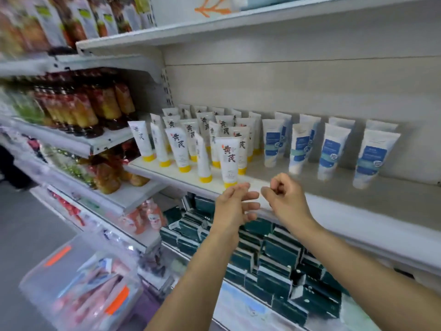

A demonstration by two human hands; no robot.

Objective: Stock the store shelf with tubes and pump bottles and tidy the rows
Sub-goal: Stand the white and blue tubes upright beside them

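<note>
Several white tubes with yellow caps (228, 161) stand in rows on the middle shelf (334, 197), cap down. To their right stand white tubes with blue labels (330, 151) in short rows. My left hand (235, 204) hovers in front of the shelf edge just below the nearest yellow-capped tube, fingers loosely spread, holding nothing. My right hand (285, 197) is beside it, fingers curled in, and empty.
A clear plastic bin (81, 287) with pink and blue packets sits low at the left. Dark green boxes (274, 271) fill the shelf below. Bottles of orange-red liquid (95, 108) stand on the shelves to the left. The shelf's right front part is bare.
</note>
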